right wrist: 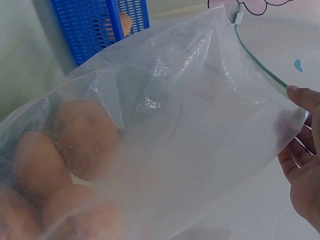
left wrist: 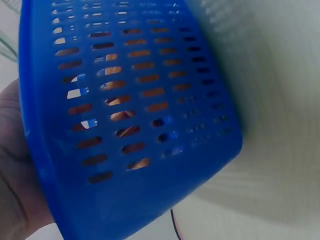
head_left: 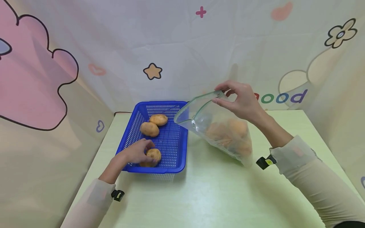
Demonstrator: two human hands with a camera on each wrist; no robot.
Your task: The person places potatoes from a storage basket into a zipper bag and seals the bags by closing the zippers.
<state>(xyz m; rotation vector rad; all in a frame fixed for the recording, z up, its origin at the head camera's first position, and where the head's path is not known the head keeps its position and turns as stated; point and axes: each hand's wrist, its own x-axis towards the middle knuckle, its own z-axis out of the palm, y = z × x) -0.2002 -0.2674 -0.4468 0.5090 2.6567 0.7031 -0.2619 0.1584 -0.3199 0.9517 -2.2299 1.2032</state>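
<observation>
My left hand (head_left: 138, 152) reaches over the near left part of a blue plastic basket (head_left: 182, 158). Its fingers and thumb curve around a potato (head_left: 155, 154) at the front. In the left wrist view the basket's slotted wall (left wrist: 125, 190) hides most of that hand (left wrist: 20, 170). With my right hand (head_left: 240, 98) I pinch the green-edged mouth of a clear zip bag (head_left: 205, 126), holding it up and tilted with its opening toward the basket. Several potatoes (right wrist: 87, 137) lie in the bottom of the bag, blurred by the plastic.
Two more potatoes, one at the back (head_left: 158, 119) and one just nearer (head_left: 149, 129), lie in the basket's left half. Basket and bag stand side by side on a pale green table (head_left: 199, 196). A printed cloth (head_left: 182, 47) hangs behind the table.
</observation>
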